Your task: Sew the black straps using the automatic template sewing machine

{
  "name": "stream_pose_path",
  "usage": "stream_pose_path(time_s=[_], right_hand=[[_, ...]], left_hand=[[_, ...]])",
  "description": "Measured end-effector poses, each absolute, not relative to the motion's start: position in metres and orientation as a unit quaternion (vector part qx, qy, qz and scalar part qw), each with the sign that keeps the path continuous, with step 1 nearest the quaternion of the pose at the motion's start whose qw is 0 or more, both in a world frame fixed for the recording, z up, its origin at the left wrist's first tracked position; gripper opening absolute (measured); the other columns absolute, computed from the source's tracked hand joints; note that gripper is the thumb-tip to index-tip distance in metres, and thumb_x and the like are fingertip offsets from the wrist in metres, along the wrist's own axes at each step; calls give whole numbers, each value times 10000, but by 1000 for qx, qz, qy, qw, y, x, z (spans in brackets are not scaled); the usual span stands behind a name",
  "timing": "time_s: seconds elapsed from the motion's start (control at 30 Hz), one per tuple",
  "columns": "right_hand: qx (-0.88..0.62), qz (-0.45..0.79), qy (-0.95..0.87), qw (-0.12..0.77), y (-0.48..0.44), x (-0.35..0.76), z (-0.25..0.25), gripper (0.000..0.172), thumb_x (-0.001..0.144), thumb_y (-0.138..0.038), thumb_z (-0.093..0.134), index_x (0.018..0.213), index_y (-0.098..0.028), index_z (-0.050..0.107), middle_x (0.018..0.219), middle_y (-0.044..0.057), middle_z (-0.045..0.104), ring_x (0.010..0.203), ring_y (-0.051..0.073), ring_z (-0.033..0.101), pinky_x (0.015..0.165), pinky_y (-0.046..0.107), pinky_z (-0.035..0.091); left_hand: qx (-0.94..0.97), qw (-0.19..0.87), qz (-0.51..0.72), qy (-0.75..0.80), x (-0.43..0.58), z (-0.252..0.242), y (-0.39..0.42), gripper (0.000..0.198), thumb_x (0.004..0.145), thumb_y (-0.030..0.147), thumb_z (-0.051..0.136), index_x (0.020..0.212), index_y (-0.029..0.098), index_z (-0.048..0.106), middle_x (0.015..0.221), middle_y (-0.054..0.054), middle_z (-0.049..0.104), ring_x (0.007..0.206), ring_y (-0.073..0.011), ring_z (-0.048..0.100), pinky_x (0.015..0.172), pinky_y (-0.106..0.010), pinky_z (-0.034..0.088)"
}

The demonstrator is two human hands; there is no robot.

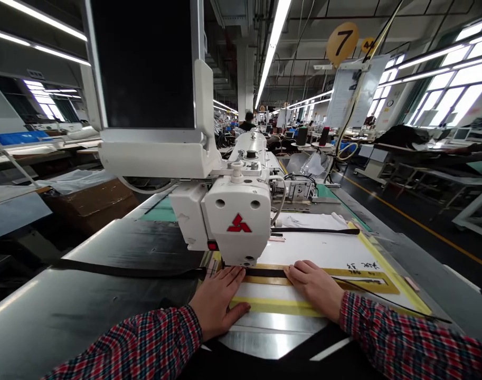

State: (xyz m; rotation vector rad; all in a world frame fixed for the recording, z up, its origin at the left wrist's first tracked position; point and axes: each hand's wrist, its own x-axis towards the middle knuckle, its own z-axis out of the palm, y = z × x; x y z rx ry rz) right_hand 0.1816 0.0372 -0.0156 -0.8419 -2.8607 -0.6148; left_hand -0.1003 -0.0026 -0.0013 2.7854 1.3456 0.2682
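My left hand lies flat at the near side of the white sewing machine head, fingers stretched out and thumb spread. Its fingertips press on a black fabric strip just below the needle area, which the head hides. My right hand is farther right with bent fingers closed on the same strip; its thumb is hidden. Under both hands is a white template sheet with yellow tape edges and a brown slotted band. Another length of black strip runs off to the left over the metal table.
A dark screen hangs above the machine at left. A second black strip lies farther back on the sheet. Thread cones stand behind. A thin black cord trails right. A brown carton stands left of the metal table.
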Motion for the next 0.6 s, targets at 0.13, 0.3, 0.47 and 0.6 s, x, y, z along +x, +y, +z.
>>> stream_pose_path(time_s=[0.13, 0.3, 0.47, 0.6], right_hand=[[-257, -205, -942, 68, 37, 182, -17, 322, 884, -68, 363, 1170, 22, 481, 958, 126, 517, 818, 243, 441, 738, 401, 487], [-244, -222, -940, 92, 37, 183, -19, 329, 881, -45, 297, 1124, 5, 513, 925, 122, 513, 790, 235, 451, 718, 385, 494], [-237, -226, -940, 92, 38, 176, -18, 337, 890, -55, 276, 1128, 12, 505, 925, 122, 505, 786, 230, 446, 706, 379, 501], [-244, -221, -941, 80, 37, 164, -15, 308, 880, -59, 326, 1108, 14, 519, 920, 126, 503, 773, 230, 441, 689, 380, 499]], left_hand=[[895, 22, 90, 436, -100, -1, -4, 626, 875, 522, 403, 1331, 94, 375, 1344, -150, 409, 1223, -315, 377, 1003, -493, 320], [896, 32, 99, 432, -100, -2, -5, 636, 865, 530, 410, 1334, 102, 370, 1341, -146, 413, 1224, -312, 372, 1011, -487, 312], [889, 32, 113, 444, -107, -7, -6, 635, 881, 544, 366, 1351, 117, 355, 1355, -130, 399, 1222, -304, 382, 995, -440, 351], [878, 15, 119, 464, -116, -9, -9, 635, 870, 550, 386, 1350, 134, 365, 1359, -105, 401, 1224, -305, 378, 1005, -439, 340]])
